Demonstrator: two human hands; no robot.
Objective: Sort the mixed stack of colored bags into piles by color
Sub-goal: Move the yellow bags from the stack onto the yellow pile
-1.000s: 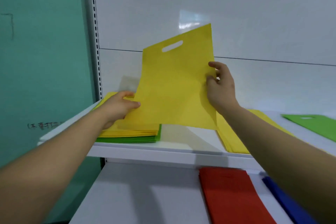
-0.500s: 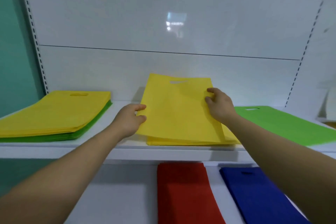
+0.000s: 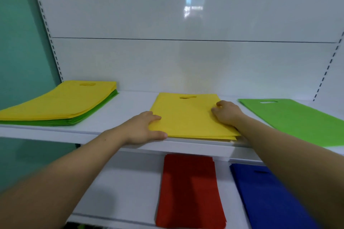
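A yellow bag [image 3: 186, 117] lies flat on top of a small yellow pile in the middle of the upper shelf [image 3: 130, 102]. My left hand [image 3: 143, 128] touches the pile's front left corner, fingers along its left edge and thumb along the front. At the bag's right edge my right hand [image 3: 227, 113] rests with curled fingers and pinches it. The mixed stack [image 3: 61, 102] sits at the left of the same shelf, yellow bags on top and green ones beneath. A green bag [image 3: 297, 121] lies flat at the right.
On the lower shelf [image 3: 121, 191] lie a red pile [image 3: 188, 191] and a blue pile [image 3: 270, 195] side by side. White back panels close off the shelves behind. A teal wall [image 3: 18, 42] stands at the left.
The yellow bag, held up over the mixed stack a second ago, has been carried right and lowered flat onto the middle yellow pile. Both hands came down with it.
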